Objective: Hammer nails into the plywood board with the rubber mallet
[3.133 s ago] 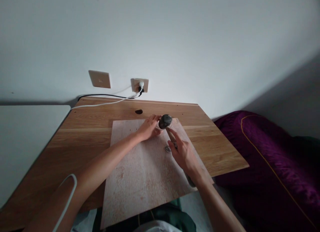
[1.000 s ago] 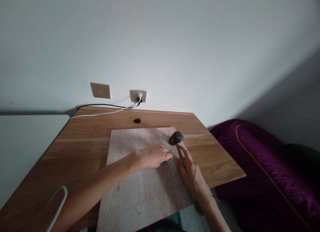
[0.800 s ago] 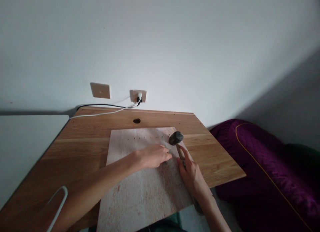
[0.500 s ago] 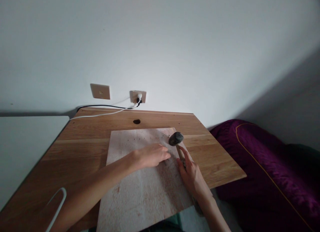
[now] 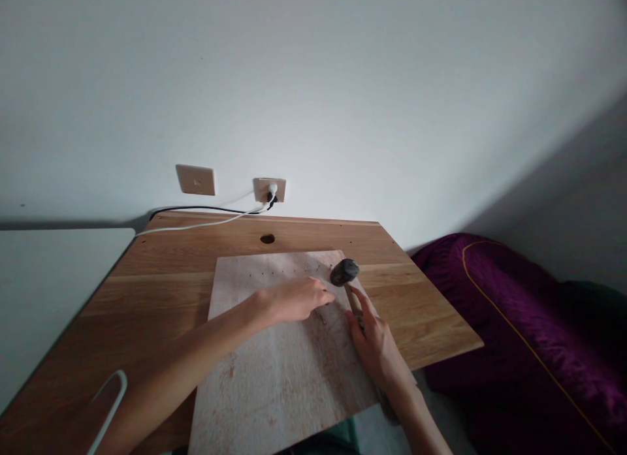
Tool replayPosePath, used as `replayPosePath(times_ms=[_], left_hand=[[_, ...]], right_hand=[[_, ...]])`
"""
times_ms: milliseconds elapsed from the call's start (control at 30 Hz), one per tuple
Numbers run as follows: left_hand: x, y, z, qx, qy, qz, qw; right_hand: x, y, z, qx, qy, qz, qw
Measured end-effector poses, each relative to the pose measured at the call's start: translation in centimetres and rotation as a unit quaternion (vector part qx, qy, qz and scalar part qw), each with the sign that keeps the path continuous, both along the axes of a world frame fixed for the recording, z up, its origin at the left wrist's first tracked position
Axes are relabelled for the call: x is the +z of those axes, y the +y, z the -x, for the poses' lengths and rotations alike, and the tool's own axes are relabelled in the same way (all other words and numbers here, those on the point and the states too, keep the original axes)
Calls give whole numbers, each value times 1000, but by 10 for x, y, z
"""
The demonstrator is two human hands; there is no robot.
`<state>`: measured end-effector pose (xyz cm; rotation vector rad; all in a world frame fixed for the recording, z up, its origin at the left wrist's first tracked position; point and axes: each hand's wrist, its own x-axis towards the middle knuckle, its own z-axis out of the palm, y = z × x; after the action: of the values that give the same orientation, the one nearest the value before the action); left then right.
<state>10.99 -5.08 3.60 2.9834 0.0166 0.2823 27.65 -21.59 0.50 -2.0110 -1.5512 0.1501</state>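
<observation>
A pale wooden board [image 5: 274,383] lies across the table, with a row of small dark nail-like dots near its far edge. Over its right half is my left hand [image 5: 298,298], fingers curled and pressed together; whatever they may hold is hidden. My right hand [image 5: 377,344] is wrapped round the handle of a hammer [image 5: 345,272] at the board's right side. The hammer's dark, blunt head points away from me, just right of my left fingertips and apart from them. Small thin bits lie on the board below those fingertips, too small to name.
The board rests on a wooden table [image 5: 431,311] against a white wall. Behind are a wall socket [image 5: 269,188] with plugs, white and black cables, and a second wall plate [image 5: 196,179]. A white surface [image 5: 59,298] stands left; purple cloth [image 5: 499,311] covers something right.
My left hand has shifted slightly up and left over the board, and its fingers have moved a little. The hammer and my right hand stay nearly where they were.
</observation>
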Motion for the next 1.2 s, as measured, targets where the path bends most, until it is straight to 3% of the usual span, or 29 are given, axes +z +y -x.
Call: replayPosePath(times_ms=[200,367,633,800,1200], left_hand=[[16,15,10,73,-22,87,993],[20,44,20,154,-79,129,976],[-6,75,23,222,-126,265,930],[-20,76,20,240,-138,263,924],[-28,73,15,264,-151,263,915]], right_hand=[[-2,1,-1,0,11,-8,1000],[-1,0,-1,-6,11,8,1000],[-1,0,-1,0,10,5,1000],[-5,1,-2,2,11,3,1000],[-5,0,-2,-1,8,5,1000]])
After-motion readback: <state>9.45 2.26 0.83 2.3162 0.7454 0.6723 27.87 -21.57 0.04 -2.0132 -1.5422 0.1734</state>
